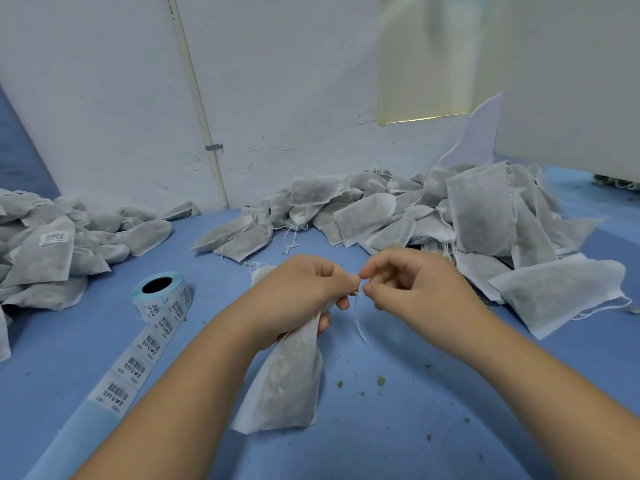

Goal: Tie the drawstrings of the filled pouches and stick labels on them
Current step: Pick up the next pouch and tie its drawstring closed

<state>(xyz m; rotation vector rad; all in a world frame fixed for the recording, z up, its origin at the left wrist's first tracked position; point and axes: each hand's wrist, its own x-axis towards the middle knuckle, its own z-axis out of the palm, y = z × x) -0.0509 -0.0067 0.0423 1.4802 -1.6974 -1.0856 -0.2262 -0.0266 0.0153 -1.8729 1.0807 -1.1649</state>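
**Two hands knotting one drawstring**

Two hands are meeting at the centre of the view over a white non-woven pouch point(287, 386) filled with dark loose material. The pouch is hanging toward 6 o'clock, and its bottom edge appears to be resting on the blue table top point(433, 438).

The left hand point(304, 289) is wrapping its fingers round the gathered neck of the pouch. It is likely squeezing the mouth closed so that no filling is spilling while the knot is being made. Its thumb and forefinger are also pinching at the knot point.

The right hand point(412, 285) is angling in from 4 o'clock with its knuckles up. Its thumb and forefinger are pinching the thin white drawstring point(358, 320) right beside the left fingertips, and its other fingers are curling loosely out of the way. A free tail of the drawstring is dangling below both hands. By the look of it, the tying step is under way and this pouch is not yet carrying a label.

A roll of barcode labels on pale blue backing point(162, 292) is lying at 8 o'clock, and its unwound strip is trailing toward 7 o'clock. It is probably sitting beside the left forearm so the next label is within easy reach.

A heap of similar pouches with loose strings point(450, 216) is waiting at 2 o'clock. A second heap point(45, 251), with at least one pouch bearing a label, is sitting at 9 o'clock. Dark crumbs point(381, 380) are lying scattered at 5 o'clock.
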